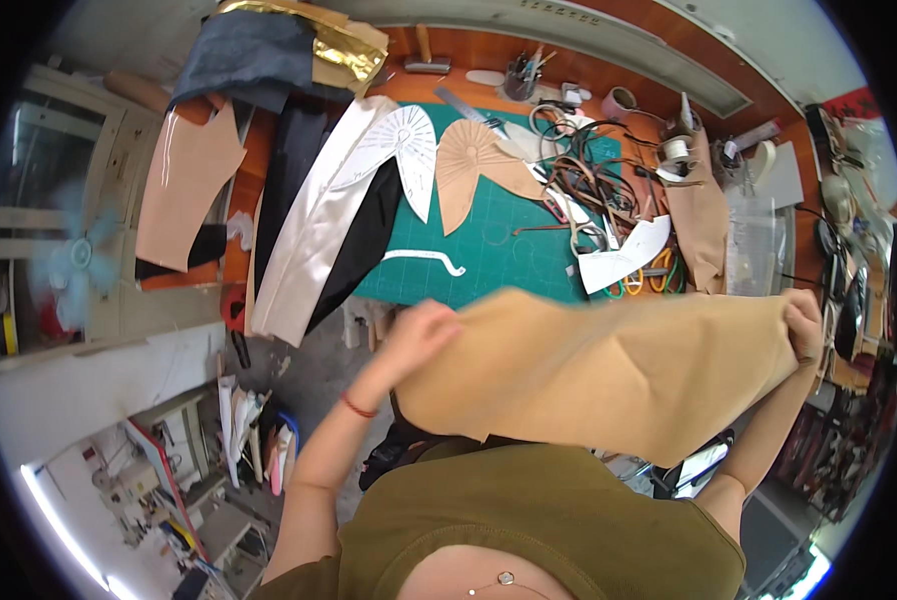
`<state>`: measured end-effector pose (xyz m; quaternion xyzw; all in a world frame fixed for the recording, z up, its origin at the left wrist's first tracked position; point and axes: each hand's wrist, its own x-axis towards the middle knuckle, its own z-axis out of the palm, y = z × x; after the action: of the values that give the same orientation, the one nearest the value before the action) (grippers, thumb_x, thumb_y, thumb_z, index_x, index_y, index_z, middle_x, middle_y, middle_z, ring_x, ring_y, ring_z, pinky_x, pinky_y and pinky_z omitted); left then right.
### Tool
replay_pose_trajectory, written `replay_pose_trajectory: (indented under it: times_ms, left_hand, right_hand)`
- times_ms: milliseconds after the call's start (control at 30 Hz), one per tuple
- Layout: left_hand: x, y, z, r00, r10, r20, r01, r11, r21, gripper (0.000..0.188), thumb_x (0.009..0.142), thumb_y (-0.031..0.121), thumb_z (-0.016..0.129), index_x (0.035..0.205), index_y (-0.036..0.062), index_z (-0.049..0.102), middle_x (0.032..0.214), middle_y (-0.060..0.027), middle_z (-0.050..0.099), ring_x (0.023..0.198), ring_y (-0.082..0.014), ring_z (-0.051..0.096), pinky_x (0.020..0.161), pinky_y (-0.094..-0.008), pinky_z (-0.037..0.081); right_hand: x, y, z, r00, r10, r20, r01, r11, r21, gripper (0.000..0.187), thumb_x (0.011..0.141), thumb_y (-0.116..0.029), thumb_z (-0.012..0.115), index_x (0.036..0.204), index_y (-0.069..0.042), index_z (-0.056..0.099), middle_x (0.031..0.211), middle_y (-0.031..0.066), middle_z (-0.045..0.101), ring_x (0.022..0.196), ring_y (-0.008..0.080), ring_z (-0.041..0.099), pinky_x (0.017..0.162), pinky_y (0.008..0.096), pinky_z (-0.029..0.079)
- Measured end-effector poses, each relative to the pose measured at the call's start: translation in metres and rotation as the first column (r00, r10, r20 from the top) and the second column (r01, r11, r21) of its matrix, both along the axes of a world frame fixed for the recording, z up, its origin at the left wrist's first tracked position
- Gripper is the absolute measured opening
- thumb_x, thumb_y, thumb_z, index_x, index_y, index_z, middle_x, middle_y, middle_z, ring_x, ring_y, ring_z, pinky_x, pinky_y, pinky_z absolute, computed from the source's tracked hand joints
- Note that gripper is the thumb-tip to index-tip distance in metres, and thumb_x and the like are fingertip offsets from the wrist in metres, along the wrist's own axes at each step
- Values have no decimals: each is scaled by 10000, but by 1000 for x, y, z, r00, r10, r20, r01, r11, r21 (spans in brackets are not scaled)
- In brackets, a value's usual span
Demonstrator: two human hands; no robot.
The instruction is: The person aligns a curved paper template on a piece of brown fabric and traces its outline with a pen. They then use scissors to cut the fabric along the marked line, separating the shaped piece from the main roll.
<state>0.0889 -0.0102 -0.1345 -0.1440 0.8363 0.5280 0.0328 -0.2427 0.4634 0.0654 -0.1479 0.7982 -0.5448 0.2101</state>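
I hold a wide tan leather piece (pixel 609 375) stretched in front of my body, just over the near edge of the table. My left hand (pixel 421 340), a little smeared by motion, grips its left upper corner. At the far right end, my right hand (pixel 802 325) has its fingers wrapped round the edge. Beyond the leather lies a green cutting mat (pixel 449 265). On it are a fan-patterned tan leather cutout (pixel 469 165), a matching white paper template (pixel 406 130) and a curved white strip (pixel 424 258).
Rolled white and black material (pixel 319 215) lies left of the mat. At right are a heap of dark straps (pixel 599 165), scissors (pixel 589 238) and white paper (pixel 624 258). A hammer (pixel 427 62) and a tool cup (pixel 521 78) stand at the back.
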Motion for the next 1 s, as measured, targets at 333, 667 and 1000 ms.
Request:
replay_pose_trajectory:
  times_ms: [333, 667, 1000]
  left_hand:
    - [55, -184, 83, 945, 302, 123, -77, 573, -816, 275, 847, 278, 658, 1007, 56, 633, 983, -123, 571, 991, -315, 556, 857, -454, 408]
    - [-19, -21, -83, 996, -87, 5, 70, 761, -644, 761, 729, 223, 734, 1405, 111, 403, 1492, -136, 340, 1417, -358, 238, 1123, -570, 179]
    - [-65, 41, -53, 908, 263, -326, -314, 943, -113, 267, 663, -83, 509, 914, -16, 570, 1014, -163, 583, 1067, -350, 527, 899, -415, 443]
  right_hand:
    - [34, -201, -215, 577, 642, 504, -802, 563, 200, 296, 963, -303, 559, 911, -28, 653, 642, -28, 495, 576, 57, 461, 516, 260, 402]
    - [47, -262, -285, 646, 759, 80, -710, 559, 428, 220, 859, -247, 595, 902, -37, 647, 782, 177, 641, 757, 357, 619, 675, 425, 476]
    - [99, -323, -199, 568, 814, 119, -822, 568, 40, 190, 898, -183, 644, 922, 5, 656, 741, 93, 641, 657, 140, 590, 611, 321, 465]
